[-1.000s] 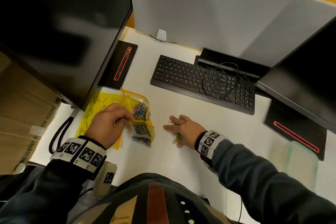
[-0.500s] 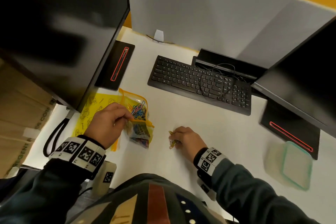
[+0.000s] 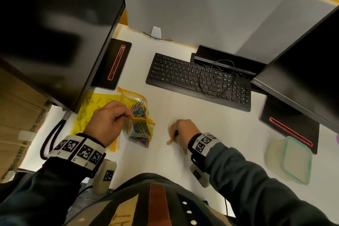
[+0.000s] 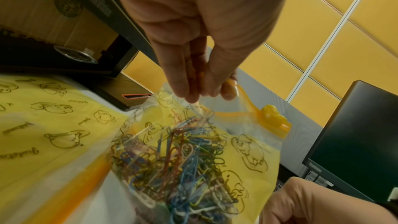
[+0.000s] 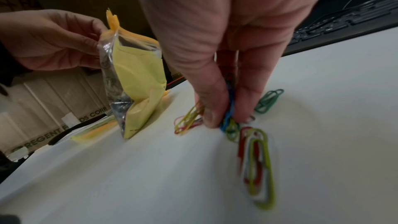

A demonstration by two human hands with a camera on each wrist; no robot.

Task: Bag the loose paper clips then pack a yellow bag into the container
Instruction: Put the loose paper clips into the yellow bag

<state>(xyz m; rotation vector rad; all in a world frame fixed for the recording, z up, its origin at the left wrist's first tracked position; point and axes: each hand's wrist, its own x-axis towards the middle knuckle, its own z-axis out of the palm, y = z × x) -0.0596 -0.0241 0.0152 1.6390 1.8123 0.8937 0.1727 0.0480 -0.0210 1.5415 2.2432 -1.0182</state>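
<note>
My left hand (image 3: 108,121) (image 4: 200,81) pinches the orange zip edge of a small yellow bag (image 3: 139,130) (image 4: 193,159) (image 5: 133,74), holding it upright on the white desk (image 3: 211,128); coloured paper clips fill its lower part. To its right, my right hand (image 3: 180,131) (image 5: 224,118) pinches a bunch of loose paper clips (image 5: 229,108) against the desk. More loose clips (image 5: 258,164) lie around its fingertips, a green one (image 5: 269,100) beyond them. A second yellow bag (image 3: 135,104) with clips lies behind the first, on a flat yellow printed bag (image 3: 91,108) (image 4: 43,125).
A lidded clear container (image 3: 288,159) with a green rim sits at the right on the desk. A black keyboard (image 3: 198,80) lies behind the hands. Monitors (image 3: 55,33) overhang left and right, with black bases (image 3: 115,64) on the desk. Cardboard boxes (image 3: 16,115) stand at the left.
My right hand went from spread flat over the loose clips to curled round them and drew back toward my body. The left hand kept holding the bag upright.
</note>
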